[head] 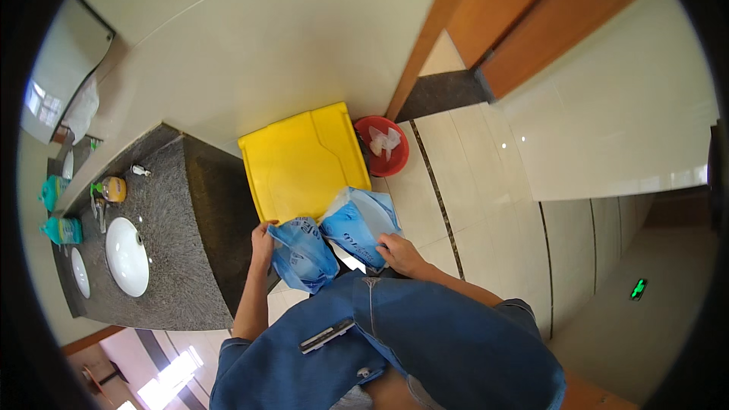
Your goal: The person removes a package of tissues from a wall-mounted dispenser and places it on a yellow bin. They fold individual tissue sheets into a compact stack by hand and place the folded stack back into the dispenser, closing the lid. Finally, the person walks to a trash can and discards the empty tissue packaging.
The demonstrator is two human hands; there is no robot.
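Note:
Two blue printed plastic packages are in front of my body, side by side. My left hand [263, 244] grips the upper outer edge of the left blue package [304, 256], beside the near corner of a yellow lidded bin [302, 162]. With its fingers curled, my right hand [400, 253] pinches the outer side of the right blue package [354, 228]. A pale, translucent area shows on that package's upper part; its contents cannot be made out. Both packages bear writing, and their tops reach the near edge of the yellow lid.
A red wastebasket [401, 148] holding crumpled white material stands right of the bin. At left is a dark stone counter [182, 228] with white basins [126, 256], a soap bottle [115, 189] and a teal bottle [69, 230]. A wooden door frame [418, 40] rises beyond.

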